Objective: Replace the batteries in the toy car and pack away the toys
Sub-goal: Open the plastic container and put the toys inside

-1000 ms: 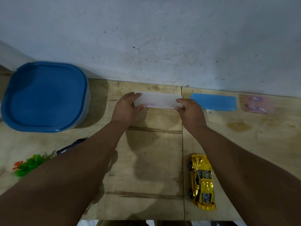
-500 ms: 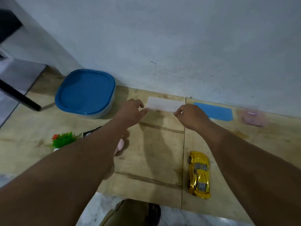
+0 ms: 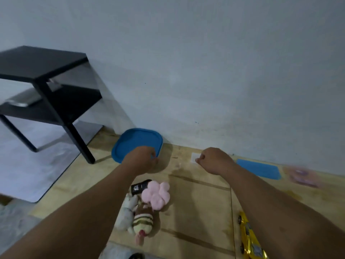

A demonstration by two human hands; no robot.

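Two wooden boards (image 3: 196,206) meet a white wall (image 3: 205,71); neither hand's grip state can be told.

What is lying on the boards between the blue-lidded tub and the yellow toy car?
In the head view, a cluster of soft toys: a pink plush, a striped one and a grey one, between tub and car.

Both bare forearms reached forward and apart, the left hand (image 3: 142,159) held back-up with its fingers curled under at the fingertips, the right hand (image 3: 212,160) likewise back-up and loosely fisted, its knuckles pointing left, though blur hid whether either hand gripped anything.
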